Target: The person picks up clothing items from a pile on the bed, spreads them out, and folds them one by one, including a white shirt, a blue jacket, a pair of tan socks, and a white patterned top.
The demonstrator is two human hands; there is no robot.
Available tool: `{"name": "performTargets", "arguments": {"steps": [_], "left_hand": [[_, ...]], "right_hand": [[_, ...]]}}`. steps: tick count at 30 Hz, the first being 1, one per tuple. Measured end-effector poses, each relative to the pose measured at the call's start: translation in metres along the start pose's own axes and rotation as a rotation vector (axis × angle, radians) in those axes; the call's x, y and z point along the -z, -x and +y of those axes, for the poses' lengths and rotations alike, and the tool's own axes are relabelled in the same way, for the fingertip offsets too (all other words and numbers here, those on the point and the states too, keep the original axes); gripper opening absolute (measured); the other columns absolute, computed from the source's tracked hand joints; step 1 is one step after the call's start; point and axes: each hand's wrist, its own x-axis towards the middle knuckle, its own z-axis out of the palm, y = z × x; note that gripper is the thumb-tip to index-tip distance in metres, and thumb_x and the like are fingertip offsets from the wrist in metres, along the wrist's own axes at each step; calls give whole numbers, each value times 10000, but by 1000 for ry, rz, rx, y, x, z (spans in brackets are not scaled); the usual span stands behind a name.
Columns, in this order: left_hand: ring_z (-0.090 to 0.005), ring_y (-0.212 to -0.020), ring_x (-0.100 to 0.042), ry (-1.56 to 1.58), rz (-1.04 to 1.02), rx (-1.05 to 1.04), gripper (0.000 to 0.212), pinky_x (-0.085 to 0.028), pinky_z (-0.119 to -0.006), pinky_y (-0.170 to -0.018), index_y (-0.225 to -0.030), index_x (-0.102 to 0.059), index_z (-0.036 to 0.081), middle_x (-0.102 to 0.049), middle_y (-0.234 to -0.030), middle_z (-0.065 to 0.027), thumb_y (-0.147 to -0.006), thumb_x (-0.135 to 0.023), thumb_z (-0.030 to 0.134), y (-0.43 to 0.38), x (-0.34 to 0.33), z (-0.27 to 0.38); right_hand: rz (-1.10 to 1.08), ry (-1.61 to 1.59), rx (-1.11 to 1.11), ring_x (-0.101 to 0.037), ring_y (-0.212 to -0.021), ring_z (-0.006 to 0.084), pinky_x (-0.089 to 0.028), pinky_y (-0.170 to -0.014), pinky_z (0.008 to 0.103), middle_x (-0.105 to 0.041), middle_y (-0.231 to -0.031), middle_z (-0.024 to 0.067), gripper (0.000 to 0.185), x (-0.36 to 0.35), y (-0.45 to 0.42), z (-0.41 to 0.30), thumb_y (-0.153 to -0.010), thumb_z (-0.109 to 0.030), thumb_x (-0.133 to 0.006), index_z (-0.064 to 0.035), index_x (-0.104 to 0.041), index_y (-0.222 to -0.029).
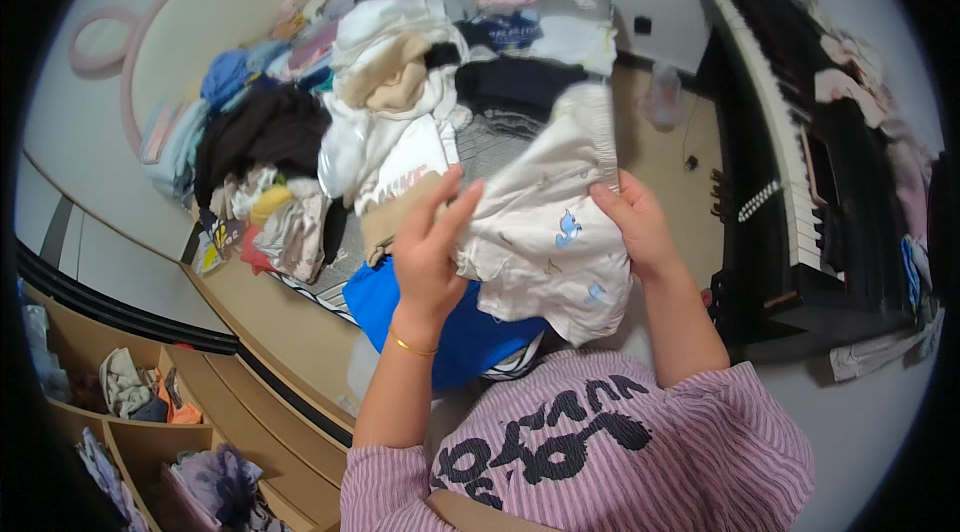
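Observation:
White children's shorts (547, 247) with a blue animal print and a gathered waistband are stretched between my two hands, above the clothes-covered bed. My right hand (645, 228) pinches them near the lower end of the waistband, its thumb on top. At the opposite edge, my left hand (429, 254) holds the bunched fabric; its fingers are extended and its thumb is hidden. Beneath the left wrist and the shorts lies a bright blue garment (390, 299). Just beyond the left fingers are a folded tan garment (390, 220) and a white printed garment (412, 157).
Heaped clothes, including a black garment (262, 130) and a dark folded one (517, 81), cover much of the bed. A black piano keyboard (765, 119) stands at the right with clothes on top. Wooden shelving (161, 427) holding clothes is at lower left.

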Motion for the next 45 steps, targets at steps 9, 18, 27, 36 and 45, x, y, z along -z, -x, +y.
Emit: {"name": "performTargets", "arguments": {"steps": [9,18,27,36,45], "left_hand": [[-259,-1288,-604,464,-133,452,440,-480,-368,-1060,-1296,-677,36,-623,-1413,-149,-859,-701,-6,52,-19,37],[-201,-1131,-654,762,-679,324,570,-500,-342,-996,-1304,-643,7,-701,-1222,-113,-770,-841,39,63,-39,107],[-69,-844,-559,1079,-328,612,272,-467,-223,-780,-1169,-691,-1,-609,-928,20,-905,-750,-18,84,-47,98],[-68,-777,-566,1145,-177,676,142,-461,-216,-709,-1097,-683,-9,-636,-876,7,-977,-703,63,90,-56,80],[-74,-786,-568,1075,-225,718,133,-462,-225,-723,-1091,-682,-16,-638,-875,-2,-987,-689,67,91,-57,74]], "right_hand": [[-24,274,-136,-659,-785,85,-545,-720,288,-738,-904,36,285,22,81,-21,-1042,-273,-658,2,-727,-1075],[-487,1044,45,-675,-769,227,-503,-695,359,-718,-868,119,229,14,152,-72,-953,-249,-689,-55,-725,-1070],[232,1240,293,-631,-866,96,-518,-798,286,-703,-906,31,226,18,218,-181,-987,-225,-708,-16,-692,-1070],[1278,2145,473,-707,-983,370,-538,-856,452,-740,-1025,183,289,114,240,-265,-947,-275,-694,-41,-698,-1117],[1349,2465,568,-586,-1040,305,-467,-883,446,-659,-979,74,134,140,232,-228,-859,-102,-685,-108,-724,-987]]}}
